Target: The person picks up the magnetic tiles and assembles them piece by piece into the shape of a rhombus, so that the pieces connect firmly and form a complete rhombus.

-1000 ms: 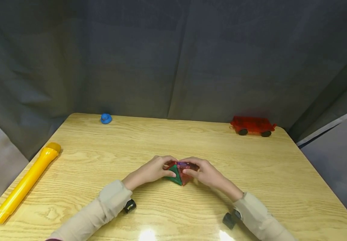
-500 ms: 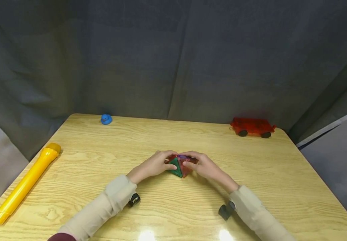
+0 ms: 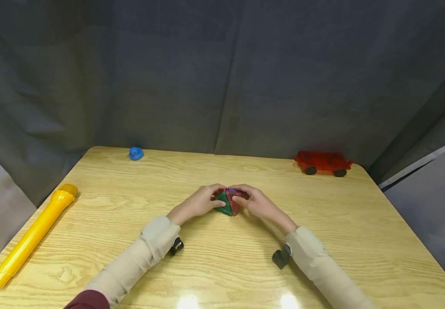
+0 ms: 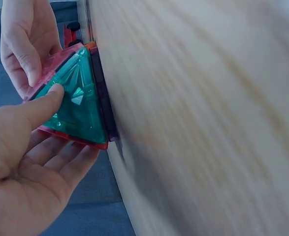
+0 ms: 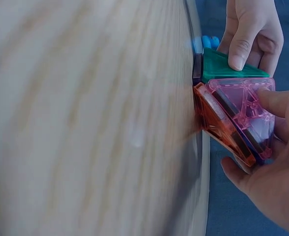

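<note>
Translucent tile pyramid (image 3: 228, 202) is sitting mid-frame on the bench (image 3: 323, 240), with the left hand (image 3: 199, 201) and right hand (image 3: 256, 203) pinching its faces; uneven squeezing is likely risking the joined panels collapsing.

Even soft light, glare spots on table (image 3: 91, 180) near edge, wrist views motion-blurred, dim backdrop

l hand (image 4: 21, 162) thumb on green tile (image 4: 78, 105), table (image 4: 203, 118)

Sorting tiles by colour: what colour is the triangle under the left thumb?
Green triangle, clearest in the left wrist view.
</note>
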`<state>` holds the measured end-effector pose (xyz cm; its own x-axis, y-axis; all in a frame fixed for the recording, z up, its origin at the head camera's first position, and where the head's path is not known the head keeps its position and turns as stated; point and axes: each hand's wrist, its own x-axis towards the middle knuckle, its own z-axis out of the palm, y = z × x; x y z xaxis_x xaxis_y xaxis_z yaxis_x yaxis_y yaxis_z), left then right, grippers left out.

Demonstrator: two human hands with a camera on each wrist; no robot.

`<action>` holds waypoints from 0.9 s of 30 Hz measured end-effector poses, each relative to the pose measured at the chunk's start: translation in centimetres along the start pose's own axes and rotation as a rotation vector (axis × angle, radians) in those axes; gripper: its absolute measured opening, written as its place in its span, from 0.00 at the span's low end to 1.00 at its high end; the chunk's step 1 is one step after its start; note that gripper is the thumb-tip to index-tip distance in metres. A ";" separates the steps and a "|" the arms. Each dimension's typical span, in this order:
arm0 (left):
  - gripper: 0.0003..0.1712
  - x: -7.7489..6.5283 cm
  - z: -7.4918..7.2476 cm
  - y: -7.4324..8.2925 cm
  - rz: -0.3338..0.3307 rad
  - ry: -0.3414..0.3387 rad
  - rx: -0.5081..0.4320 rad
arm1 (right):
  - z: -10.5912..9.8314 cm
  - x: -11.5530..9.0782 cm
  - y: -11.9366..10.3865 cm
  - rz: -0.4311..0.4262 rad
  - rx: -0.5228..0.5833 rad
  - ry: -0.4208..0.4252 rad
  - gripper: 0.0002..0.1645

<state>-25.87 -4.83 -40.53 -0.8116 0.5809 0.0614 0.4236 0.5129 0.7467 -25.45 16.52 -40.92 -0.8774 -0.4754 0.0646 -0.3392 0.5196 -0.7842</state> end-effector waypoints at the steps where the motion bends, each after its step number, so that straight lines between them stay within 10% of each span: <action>1: 0.26 0.0 0.0 0.0 -0.002 0.001 -0.003 | 0.0 0.1 0.0 -0.003 -0.003 0.002 0.23; 27: 0.27 0.3 -0.2 0.0 -0.068 0.008 0.042 | -1.0 -0.2 0.8 0.053 0.053 0.067 0.27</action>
<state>-26.19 -4.81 -40.37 -0.8422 0.5389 0.0170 0.3839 0.5772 0.7207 -25.86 17.75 -40.90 -0.9151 -0.3984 0.0619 -0.2746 0.5034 -0.8193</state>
